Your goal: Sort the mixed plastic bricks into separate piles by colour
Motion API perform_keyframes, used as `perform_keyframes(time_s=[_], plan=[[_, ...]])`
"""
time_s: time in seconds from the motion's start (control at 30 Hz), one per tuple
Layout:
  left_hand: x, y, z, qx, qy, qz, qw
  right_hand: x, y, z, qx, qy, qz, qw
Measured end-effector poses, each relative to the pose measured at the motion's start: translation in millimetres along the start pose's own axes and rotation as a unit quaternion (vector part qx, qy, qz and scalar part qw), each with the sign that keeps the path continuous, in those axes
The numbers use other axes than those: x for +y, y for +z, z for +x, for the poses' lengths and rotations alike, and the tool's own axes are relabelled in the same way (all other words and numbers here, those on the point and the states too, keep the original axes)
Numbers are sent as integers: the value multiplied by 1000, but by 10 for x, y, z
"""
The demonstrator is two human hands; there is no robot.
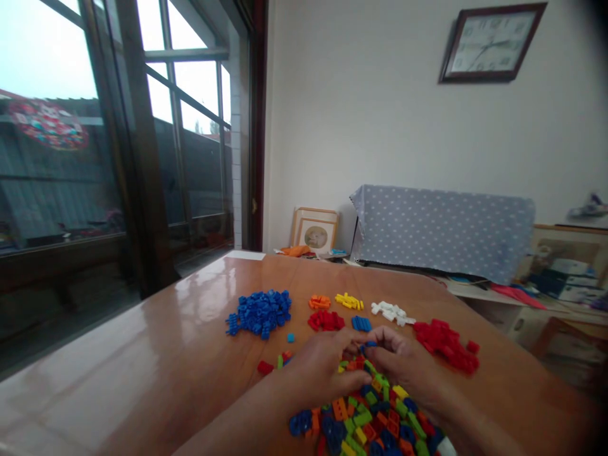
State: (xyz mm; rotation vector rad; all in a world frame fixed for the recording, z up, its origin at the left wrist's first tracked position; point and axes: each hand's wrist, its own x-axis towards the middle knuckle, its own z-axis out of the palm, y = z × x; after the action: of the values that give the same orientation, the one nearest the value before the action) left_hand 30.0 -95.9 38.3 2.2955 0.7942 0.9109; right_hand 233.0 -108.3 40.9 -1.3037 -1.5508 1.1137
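A small blue building block (368,345) sits at the fingertips where my two hands meet, above the near pile. My right hand (403,358) pinches it between thumb and fingers. My left hand (327,361) reaches in from the left, its fingers curved close to the same block and its thumb held apart. Whether the left fingertips touch the block I cannot tell. Below both hands lies a heap of mixed blocks (363,418) in green, orange, blue, yellow and red, partly covered by my hands.
Sorted blocks lie beyond my hands: a large blue pile (263,312), orange blocks (319,302), yellow blocks (349,301), white blocks (392,312), dark red blocks (326,320), a blue row (361,323) and bright red blocks (446,345). The glossy wooden table (156,380) borders a window.
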Motion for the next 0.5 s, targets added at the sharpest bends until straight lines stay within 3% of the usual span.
perform_keyframes(time_s=[0.13,0.3,0.4,0.5], plan=[[-45,50,34,36,-19,29,999,-13,216,27,-7,9,56,998],[-134,17,60,37,-27,32,998,86,181,34,-6,0,28,1000],[-269,-146,61,66,-46,80,994,180,40,45,67,-16,-34,997],[-538,-451,28,131,-102,165,972,305,-128,91,142,-21,-103,984]])
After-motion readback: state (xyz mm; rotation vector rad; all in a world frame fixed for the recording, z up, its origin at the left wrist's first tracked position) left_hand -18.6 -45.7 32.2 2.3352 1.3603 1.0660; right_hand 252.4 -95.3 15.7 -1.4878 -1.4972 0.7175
